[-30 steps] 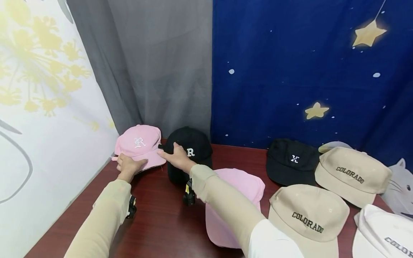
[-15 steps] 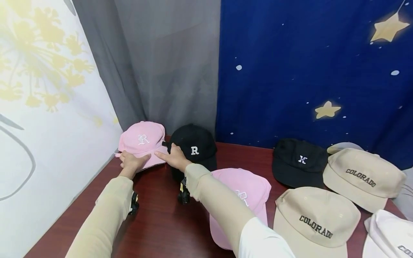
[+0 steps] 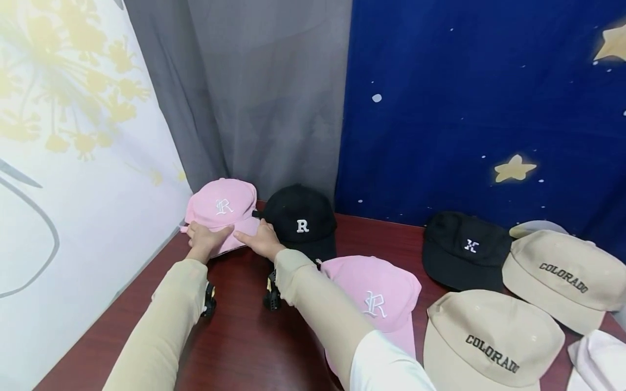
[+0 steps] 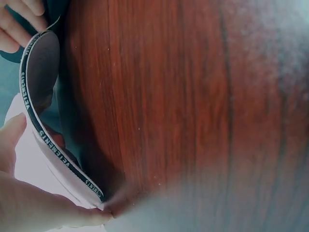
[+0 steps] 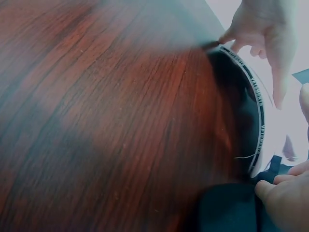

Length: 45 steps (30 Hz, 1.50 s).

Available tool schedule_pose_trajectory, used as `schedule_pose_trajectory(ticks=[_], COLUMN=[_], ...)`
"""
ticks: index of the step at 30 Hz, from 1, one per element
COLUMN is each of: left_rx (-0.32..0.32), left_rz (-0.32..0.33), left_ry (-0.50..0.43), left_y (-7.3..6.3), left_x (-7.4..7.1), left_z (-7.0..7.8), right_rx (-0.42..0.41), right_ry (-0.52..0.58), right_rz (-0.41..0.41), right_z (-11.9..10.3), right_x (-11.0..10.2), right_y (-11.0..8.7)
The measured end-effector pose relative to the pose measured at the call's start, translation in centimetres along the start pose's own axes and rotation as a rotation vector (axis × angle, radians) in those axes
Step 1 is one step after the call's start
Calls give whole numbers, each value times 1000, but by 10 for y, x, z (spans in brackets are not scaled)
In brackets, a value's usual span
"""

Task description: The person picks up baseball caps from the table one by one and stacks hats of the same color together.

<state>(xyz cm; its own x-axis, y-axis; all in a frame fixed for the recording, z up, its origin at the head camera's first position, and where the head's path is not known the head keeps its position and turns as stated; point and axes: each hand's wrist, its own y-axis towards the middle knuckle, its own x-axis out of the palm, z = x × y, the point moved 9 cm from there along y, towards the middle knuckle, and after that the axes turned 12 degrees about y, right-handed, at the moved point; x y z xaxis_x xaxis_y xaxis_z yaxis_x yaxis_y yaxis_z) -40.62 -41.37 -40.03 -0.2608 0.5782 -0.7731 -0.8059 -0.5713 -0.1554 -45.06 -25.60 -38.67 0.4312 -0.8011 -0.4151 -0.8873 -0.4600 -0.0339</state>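
Note:
A pink cap (image 3: 225,203) with a white letter R stands at the far left of the table, its brim toward me. My left hand (image 3: 207,239) grips the left side of the brim, thumb on top. At the brim's right side my right hand (image 3: 261,239) holds the edge, its thumb laid over the top. Dark lettered tape lines the brim's edge (image 4: 43,135) in the left wrist view. Just right of it is a black cap (image 3: 303,217) with a white R. Some fingertips are hidden under the brim.
A second pink cap (image 3: 376,288) lies partly under my right forearm. Farther right are a black cap (image 3: 462,247), two beige caps (image 3: 494,326) and a white cap (image 3: 599,358). A white wall (image 3: 88,217) borders the left, and a grey curtain (image 3: 274,108) hangs behind.
My right hand has shifted left, away from the black cap's front and farther onto the pink brim. The left hand keeps its place on the cap. The head view has turned slightly left.

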Motion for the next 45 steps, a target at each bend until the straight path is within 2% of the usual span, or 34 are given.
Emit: schedule_pose_trajectory(ticks=[7,12,18,25,34,45], left_rx=[-1,9,15,8,-6,-32], left_rz=[1,4,10,8,47,89], left_ry=[-4,-14,35,60,10,-99], left_y=[0,-1,-1,-1,2,0], left_x=[-3,-2,-4,-9,-8,-5], left_z=[3,6,5,1,-6,-18], right_rx=[13,44,107,109,154,181], right_ry=[3,25,95,98,126,155], right_rz=[26,75,154,213,246,258], right_z=[4,9,15,16,18,23], right_x=[7,5,0,-2,1,5], right_y=[4,5,3,3,0,2])
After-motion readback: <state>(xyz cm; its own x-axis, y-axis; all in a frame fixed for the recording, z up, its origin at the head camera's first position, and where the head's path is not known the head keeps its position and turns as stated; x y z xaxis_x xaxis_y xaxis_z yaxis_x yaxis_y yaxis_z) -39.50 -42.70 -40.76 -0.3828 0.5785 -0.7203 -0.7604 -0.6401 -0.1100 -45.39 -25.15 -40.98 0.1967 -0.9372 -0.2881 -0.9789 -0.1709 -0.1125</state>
